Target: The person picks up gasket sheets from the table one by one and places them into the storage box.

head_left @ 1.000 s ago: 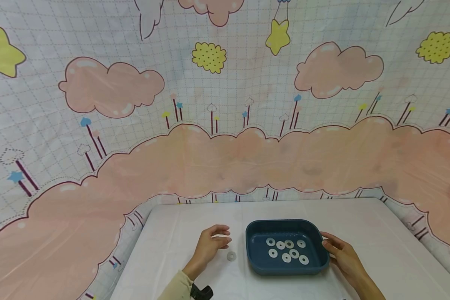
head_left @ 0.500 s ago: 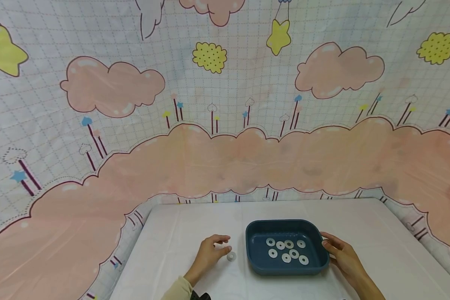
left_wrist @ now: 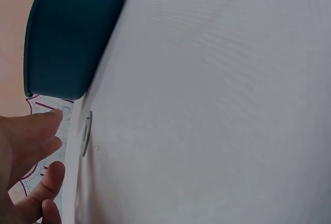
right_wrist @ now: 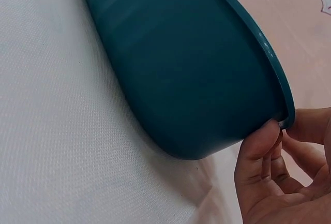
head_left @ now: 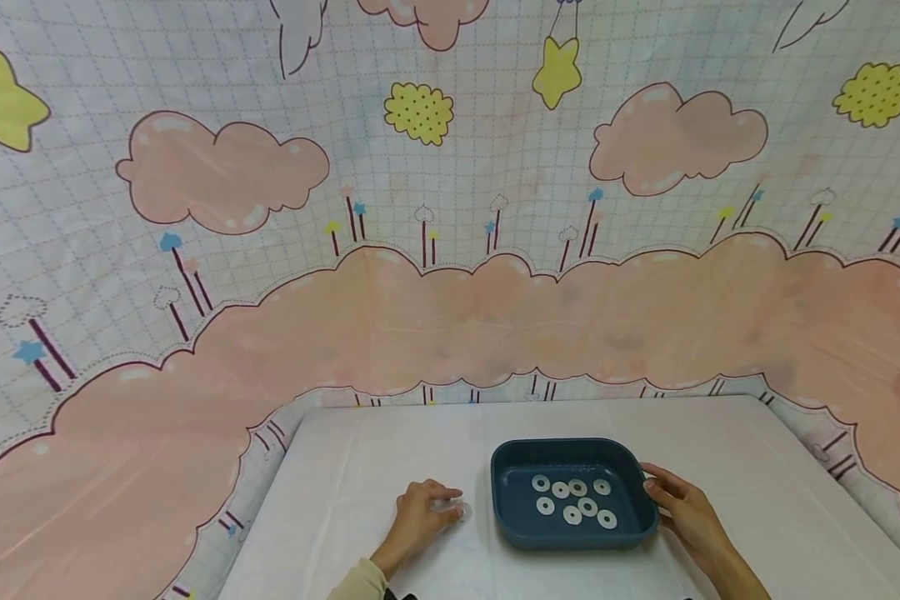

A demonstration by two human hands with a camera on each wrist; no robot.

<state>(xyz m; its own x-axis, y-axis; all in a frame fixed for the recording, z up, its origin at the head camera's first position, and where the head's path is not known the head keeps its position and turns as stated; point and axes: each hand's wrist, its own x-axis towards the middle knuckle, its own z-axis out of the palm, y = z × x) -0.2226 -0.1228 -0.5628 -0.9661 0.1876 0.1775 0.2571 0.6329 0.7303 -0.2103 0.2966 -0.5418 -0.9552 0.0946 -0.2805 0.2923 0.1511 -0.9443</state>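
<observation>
A dark blue rectangular tray (head_left: 577,540) stands on the white table, with several flat white washers (head_left: 602,521) spread over its bottom. At its right end, my right hand (head_left: 690,518) holds the rim, thumb and fingers pinching the edge of the tray wall (right_wrist: 191,69) in the right wrist view. Left of the tray a single washer (left_wrist: 85,138) lies flat on the table. My left hand (head_left: 418,523) hovers right at it, thumb and forefinger spread; in the left wrist view a small gap shows between the fingertips (left_wrist: 56,115) and the washer.
The white-covered table (head_left: 390,437) reaches back to a patterned cloth backdrop (head_left: 457,325) with clouds and stars. The tray's left wall stands close beside the loose washer.
My left hand has come down and slightly toward me, so its thumb and forefinger now overlap the loose washer. The right hand and the tray stay where they were.
</observation>
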